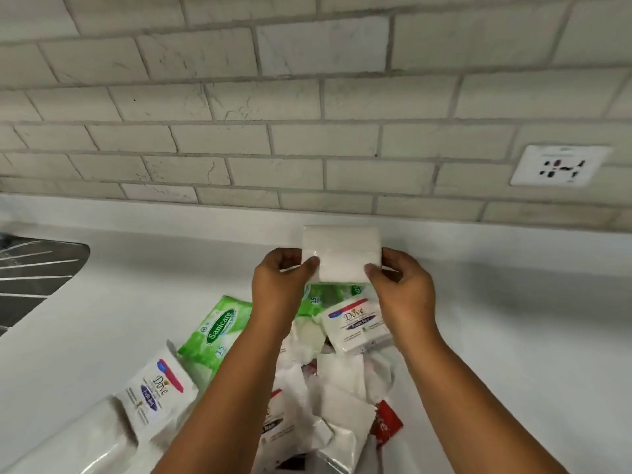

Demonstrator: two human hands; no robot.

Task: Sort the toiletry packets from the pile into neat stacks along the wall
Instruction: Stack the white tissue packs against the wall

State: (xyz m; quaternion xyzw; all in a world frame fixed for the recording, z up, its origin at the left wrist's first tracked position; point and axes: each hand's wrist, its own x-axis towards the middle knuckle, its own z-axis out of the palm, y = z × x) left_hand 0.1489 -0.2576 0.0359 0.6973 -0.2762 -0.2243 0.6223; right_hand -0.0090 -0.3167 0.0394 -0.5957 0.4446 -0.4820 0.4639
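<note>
**White packet held up, wall strip lies straight ahead**

Both hands hold one plain white packet point(342, 254) between them, above the far edge of the pile point(307, 364). The left hand point(278, 285) pinches its left side w/ thumb on the front face; the right hand point(400, 285) pinches the right side the same way. The grip is symmetric, so neither hand is nearer.

The relation that matters: the bare strip of counter point(478, 302) at the foot of the tiled wall point(307, 148) lies directly beyond the packet, away from the person. No stack is seen there yet, I think this one would begin the row. The packet's long axis runs approx. left-right, parallel to the wall, so it seems to need no turning, only a push forward and down.

The packet looks almost square, flat and white, no print visible on this side. It appears soft, prob. wrapped tissues, w/ slightly glossy film.

Below, the pile has green Sanicare packets point(219, 333) and white Dove packets point(355, 326), all mixed.
</note>
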